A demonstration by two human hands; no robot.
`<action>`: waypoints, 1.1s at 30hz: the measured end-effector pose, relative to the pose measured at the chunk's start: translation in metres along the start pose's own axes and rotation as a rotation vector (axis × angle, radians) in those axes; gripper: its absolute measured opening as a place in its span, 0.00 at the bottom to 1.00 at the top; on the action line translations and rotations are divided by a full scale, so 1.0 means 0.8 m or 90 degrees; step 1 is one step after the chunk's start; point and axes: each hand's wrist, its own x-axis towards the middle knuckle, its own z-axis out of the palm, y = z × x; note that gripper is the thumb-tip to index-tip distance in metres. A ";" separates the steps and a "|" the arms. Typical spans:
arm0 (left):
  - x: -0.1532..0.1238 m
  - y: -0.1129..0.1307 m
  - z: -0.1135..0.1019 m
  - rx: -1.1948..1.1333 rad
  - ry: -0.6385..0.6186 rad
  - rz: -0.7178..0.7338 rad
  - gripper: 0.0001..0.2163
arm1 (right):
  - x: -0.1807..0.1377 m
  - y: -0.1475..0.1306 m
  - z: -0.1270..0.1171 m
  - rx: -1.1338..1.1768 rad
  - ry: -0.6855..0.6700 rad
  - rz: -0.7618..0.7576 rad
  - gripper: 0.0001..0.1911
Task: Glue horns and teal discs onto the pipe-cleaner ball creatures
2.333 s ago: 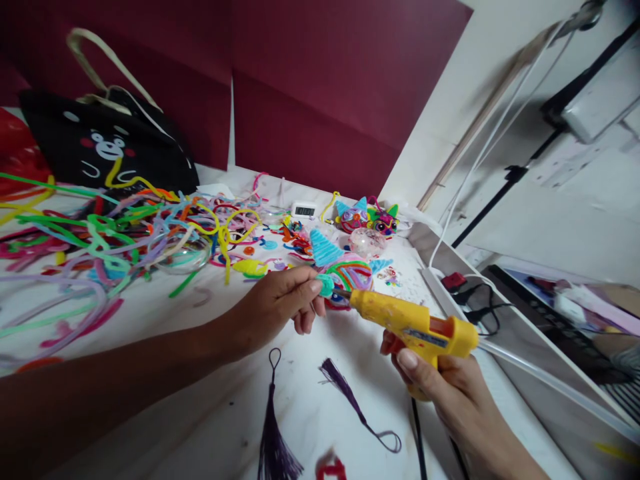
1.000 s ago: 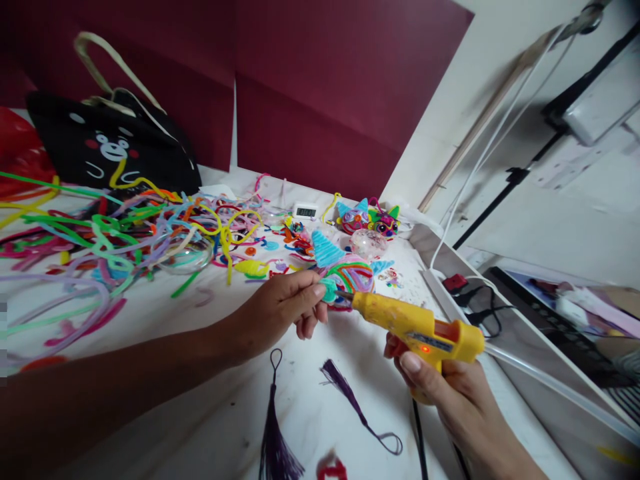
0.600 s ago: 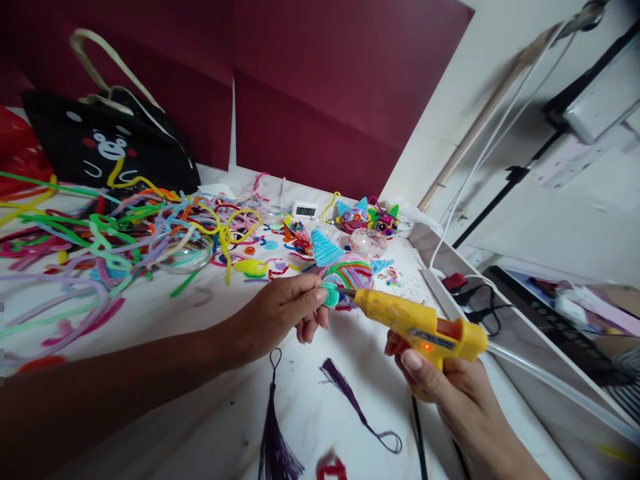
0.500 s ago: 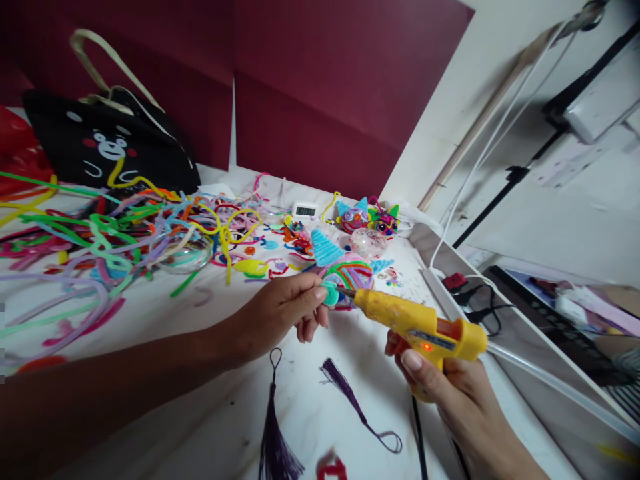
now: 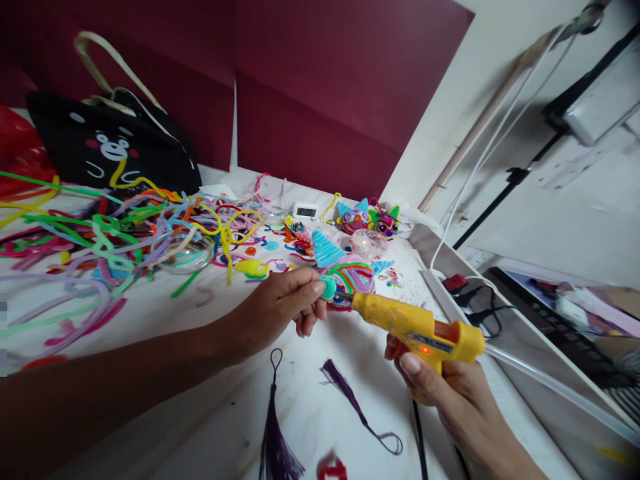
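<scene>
My left hand (image 5: pixel 280 308) pinches a small teal pipe-cleaner disc (image 5: pixel 328 287) between thumb and fingers. My right hand (image 5: pixel 440 387) grips a yellow hot glue gun (image 5: pixel 415 327) whose red light is lit. Its nozzle tip touches the teal disc. Just behind the disc sits a ball wrapped in coloured pipe cleaners with a blue cone ear (image 5: pixel 345 270). A clear glue stick (image 5: pixel 545 383) sticks out of the back of the gun.
A heap of loose pipe cleaners (image 5: pixel 100 240) covers the left of the white table (image 5: pixel 165 333). Two purple tassels (image 5: pixel 274 427) lie near me. Finished cat-faced balls (image 5: pixel 370 219), a small timer (image 5: pixel 304 211), a black bear bag (image 5: pixel 110 143) and a power strip (image 5: pixel 455 283) stand further off.
The glue gun's nozzle has stayed at the teal disc, shifting only slightly. Its red light, unlit 2.3 s ago, is now on. Both hands have barely moved.
</scene>
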 end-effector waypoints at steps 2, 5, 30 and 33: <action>0.000 -0.002 0.000 0.001 -0.006 0.003 0.14 | 0.000 -0.002 0.001 -0.003 0.000 -0.004 0.17; 0.000 -0.005 0.000 0.004 -0.016 0.006 0.14 | -0.001 -0.006 0.004 0.003 0.018 0.006 0.18; -0.002 -0.004 0.004 0.002 -0.026 -0.003 0.15 | -0.004 -0.008 0.007 0.029 0.051 0.021 0.18; -0.003 -0.002 0.002 0.002 -0.024 0.000 0.15 | -0.004 -0.010 0.007 0.036 0.051 0.031 0.18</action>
